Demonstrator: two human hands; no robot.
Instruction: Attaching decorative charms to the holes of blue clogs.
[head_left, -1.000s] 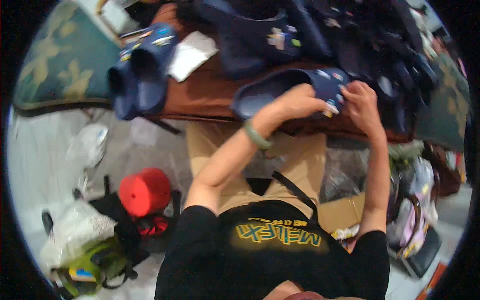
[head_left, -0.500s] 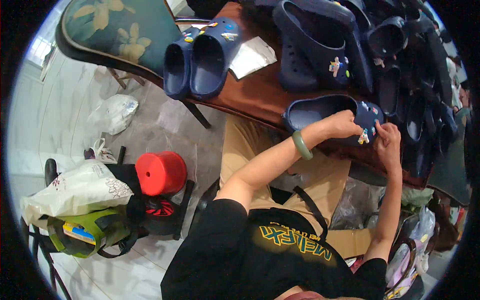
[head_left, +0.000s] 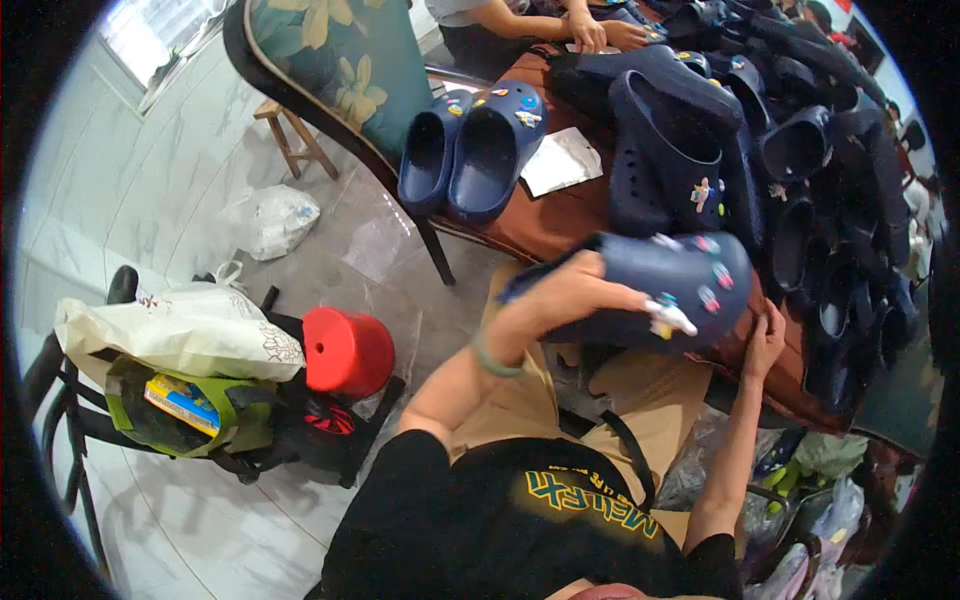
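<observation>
A navy clog (head_left: pixel 700 275) hangs above my lap at the table's near edge, tilted with its toe to the right. My left hand (head_left: pixel 565 295) grips it, the thumb lying along the near side by a white charm (head_left: pixel 672 316). Several small colourful charms dot the clog's toe. Apart from the clog, my right hand (head_left: pixel 765 342) rests at the table edge on the brown cloth (head_left: pixel 738 335); its fingers are loosely stretched, with nothing visible in them. A pair of navy clogs with charms (head_left: pixel 490 155) stands at the table's left end, beside a white packet (head_left: pixel 562 162).
Many navy clogs (head_left: pixel 795 240) pile up on the right side of the table. Another person's hands (head_left: pixel 600 32) work at the far side. A floral-backed chair (head_left: pixel 330 70) stands at left, with a red stool (head_left: pixel 348 350) and a bag-laden black chair (head_left: pixel 190 340) below.
My left hand has lifted the clog off the table edge and swung it leftward and nearer. My right hand has come off the clog and lowered to the table edge. The view has shifted.
</observation>
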